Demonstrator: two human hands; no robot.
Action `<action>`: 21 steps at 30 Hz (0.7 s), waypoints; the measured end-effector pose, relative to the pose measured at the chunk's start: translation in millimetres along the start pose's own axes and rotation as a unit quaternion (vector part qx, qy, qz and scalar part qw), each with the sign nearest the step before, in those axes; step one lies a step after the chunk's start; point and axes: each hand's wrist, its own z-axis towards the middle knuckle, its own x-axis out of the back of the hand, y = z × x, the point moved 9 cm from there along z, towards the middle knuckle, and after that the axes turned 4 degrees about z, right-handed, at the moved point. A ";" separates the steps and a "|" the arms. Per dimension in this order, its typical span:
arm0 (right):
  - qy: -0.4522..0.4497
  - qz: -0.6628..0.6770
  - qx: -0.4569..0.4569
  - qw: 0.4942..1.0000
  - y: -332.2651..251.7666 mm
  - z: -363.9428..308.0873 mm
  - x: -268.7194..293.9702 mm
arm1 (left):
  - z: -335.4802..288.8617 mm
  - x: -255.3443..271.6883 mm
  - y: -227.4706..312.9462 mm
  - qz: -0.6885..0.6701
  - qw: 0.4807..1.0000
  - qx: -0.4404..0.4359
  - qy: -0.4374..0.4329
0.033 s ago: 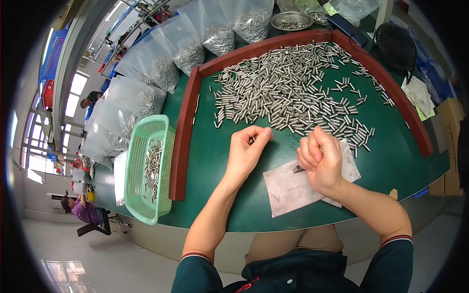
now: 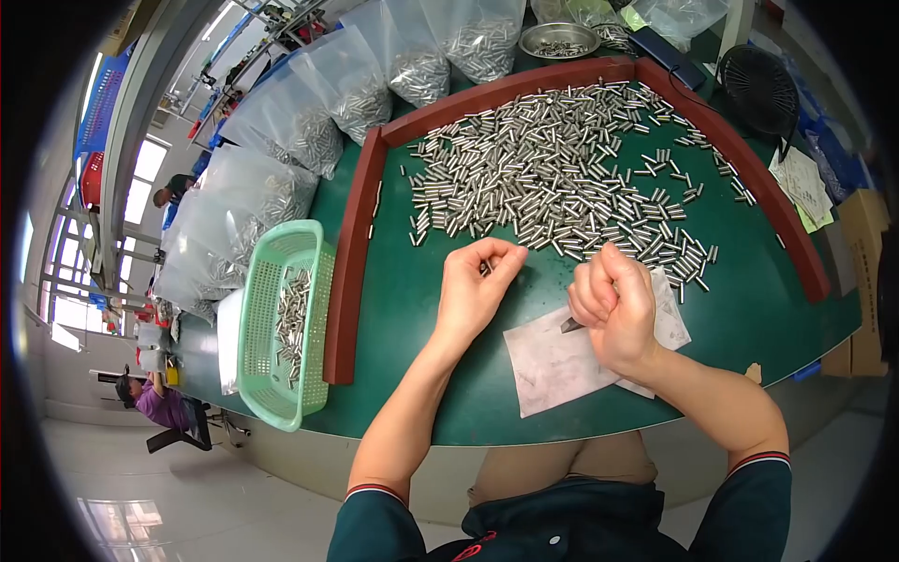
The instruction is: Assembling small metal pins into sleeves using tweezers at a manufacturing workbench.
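Note:
A broad heap of short shiny metal pins [image 2: 534, 164] covers the far middle of the green table [image 2: 421, 393]. Just in front of its near edge, my left hand [image 2: 476, 288] is closed, thumb against curled fingers, with a bit of metal, seemingly pins, showing in the curl. My right hand [image 2: 613, 311] is clenched above a smudged white paper [image 2: 552, 370]. From the bottom of that fist pokes the dark flat tip of a small tool [image 2: 570, 325]; the rest of it is hidden in the palm.
Dark red wooden rails [image 2: 356, 272] border the heap. Left of them stands a green plastic basket [image 2: 314, 375] holding pins. Clear bags of pins [image 2: 361, 103] line the far left, and a metal bowl [image 2: 560, 39] and black fan [image 2: 760, 89] stand behind. Another person [image 2: 164, 407] sits far left.
My left hand's fingertips have shifted very slightly to the right. The right hand and the heap look the same.

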 end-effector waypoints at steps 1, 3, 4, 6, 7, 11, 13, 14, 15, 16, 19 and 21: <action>0.004 0.000 -0.001 1.000 -0.9 -0.4 1.9 | 1.9 -0.9 12.1 0.091 0.994 -0.062 0.029; 0.005 0.002 -0.003 1.000 1.7 0.9 -1.1 | 4.5 -3.9 19.4 0.126 0.989 -0.077 0.025; 0.005 0.004 -0.005 1.000 2.8 1.5 -2.1 | 4.2 -5.4 29.4 0.173 0.977 -0.121 0.041; 0.004 0.006 -0.007 1.000 2.8 1.8 -4.6 | 2.0 -9.8 41.9 0.244 0.951 -0.181 0.064; 0.003 0.007 -0.007 1.000 2.7 1.9 -5.4 | 2.8 -10.6 41.6 0.244 0.951 -0.180 0.063; 0.001 0.005 -0.005 1.000 1.4 1.8 -3.3 | 4.3 -17.0 41.4 0.278 0.943 -0.177 0.047; 0.004 -0.005 -0.001 1.000 -0.2 1.5 -2.1 | 2.6 -17.6 41.2 0.287 0.942 -0.171 0.039; 0.005 -0.003 -0.001 1.000 0.0 1.8 -1.7 | -0.2 -16.4 39.7 0.290 0.942 -0.167 0.031; 0.003 0.001 -0.005 1.000 1.0 2.2 -1.9 | -3.0 -14.8 38.3 0.294 0.941 -0.164 0.023; 0.002 0.006 -0.009 1.000 1.8 2.7 -1.8 | -4.7 -13.8 34.4 0.300 0.942 -0.150 0.002; -0.004 0.001 -0.011 1.000 1.3 2.8 -2.5 | -8.7 -8.6 36.3 0.293 0.945 -0.144 0.018; -0.002 0.002 -0.012 1.000 1.3 2.5 -3.7 | -10.3 -11.4 38.2 0.278 0.947 -0.159 0.017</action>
